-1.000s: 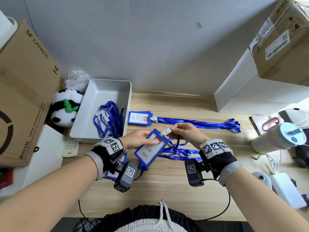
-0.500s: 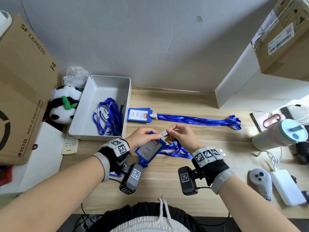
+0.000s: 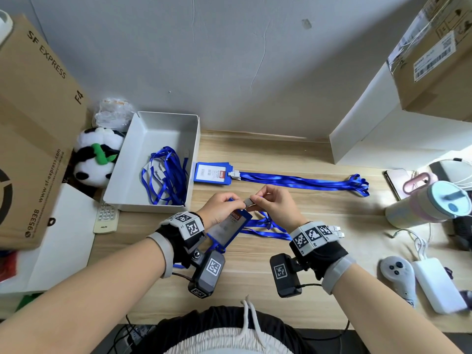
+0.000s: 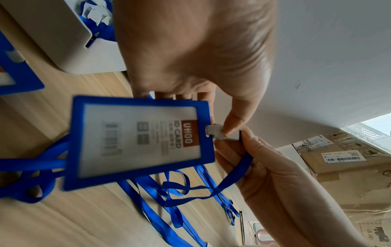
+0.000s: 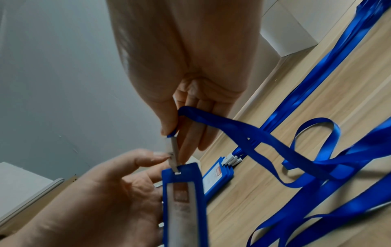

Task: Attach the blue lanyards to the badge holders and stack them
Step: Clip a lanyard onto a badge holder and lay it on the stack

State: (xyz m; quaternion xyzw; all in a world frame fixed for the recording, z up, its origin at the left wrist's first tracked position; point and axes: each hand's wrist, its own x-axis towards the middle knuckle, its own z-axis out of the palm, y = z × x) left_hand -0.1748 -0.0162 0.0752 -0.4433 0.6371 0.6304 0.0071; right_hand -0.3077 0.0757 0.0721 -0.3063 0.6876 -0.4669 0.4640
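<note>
My left hand [image 3: 228, 204] holds a blue badge holder [image 3: 229, 227] above the desk, fingers behind it, thumb tip on the grey lanyard clip [image 4: 224, 133]. My right hand [image 3: 258, 200] pinches that clip [image 3: 248, 201] between thumb and forefinger. In the right wrist view the clip [image 5: 174, 155] reaches into the slot at the top edge of the holder [image 5: 184, 200]. Its blue lanyard [image 3: 263, 227] trails onto the desk under my right hand. Further back lies a stack of badge holders [image 3: 213, 172] with lanyards [image 3: 301, 181] stretched out to the right.
A white tray [image 3: 153, 123] at the left holds several loose lanyards [image 3: 166, 175]. A cardboard box [image 3: 33, 139], panda toy [image 3: 94, 159] and remote [image 3: 106, 218] sit left. At the right are a white box [image 3: 383, 139], tumbler [image 3: 429, 205], controller [image 3: 398, 277] and power bank [image 3: 436, 284].
Both hands drew together and shifted slightly left. The holder tipped away from the head camera, and the clip went from just above its top edge to the slot.
</note>
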